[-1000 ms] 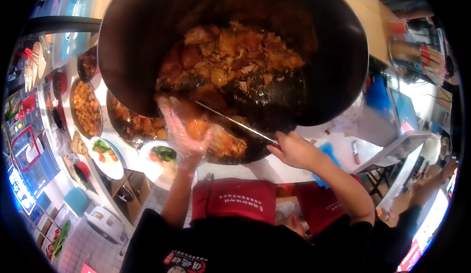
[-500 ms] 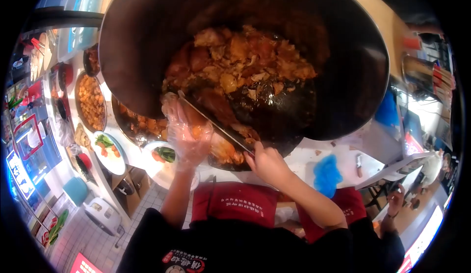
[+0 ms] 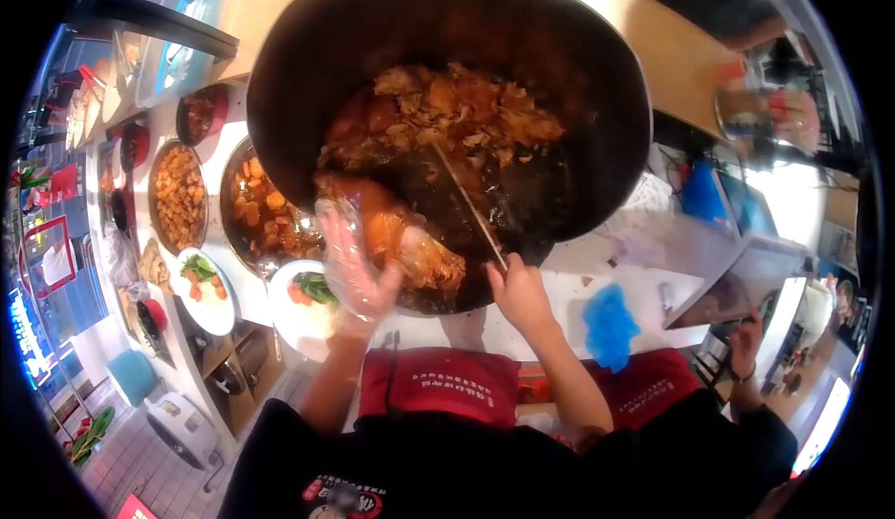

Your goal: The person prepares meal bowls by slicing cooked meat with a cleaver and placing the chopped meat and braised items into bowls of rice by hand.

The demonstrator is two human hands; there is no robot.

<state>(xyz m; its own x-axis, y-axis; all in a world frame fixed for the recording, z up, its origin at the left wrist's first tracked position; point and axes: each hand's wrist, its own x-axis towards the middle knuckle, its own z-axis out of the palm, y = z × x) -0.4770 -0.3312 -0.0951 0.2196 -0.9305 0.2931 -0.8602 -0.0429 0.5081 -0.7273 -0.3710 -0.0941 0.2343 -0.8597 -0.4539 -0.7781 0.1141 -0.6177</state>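
A big dark pot (image 3: 597, 81) is in front of me, with chopped brown braised meat (image 3: 447, 109) in its far part. A large glossy piece of meat (image 3: 392, 230) lies at its near left. My left hand (image 3: 359, 267), in a clear plastic glove, rests against the left side of that piece, fingers stretched out. My right hand (image 3: 520, 291) is closed round the handle end of a long, thin knife (image 3: 471, 207), seen nearly edge-on. Its far tip points at the chopped meat, and the large piece lies to its left.
Left of the pot stand a pan of stewed chunks (image 3: 244, 207), a pan of cubed food (image 3: 177, 198) and two white plates with vegetables (image 3: 203, 295). A crumpled blue item (image 3: 611, 328) lies at the right. Another person's hand (image 3: 746, 342) is at the far right.
The knife has swung away from the large meat piece, its tip moving right and farther into the pot. My right hand has shifted slightly right; my left hand stays by the piece. The view has shifted.
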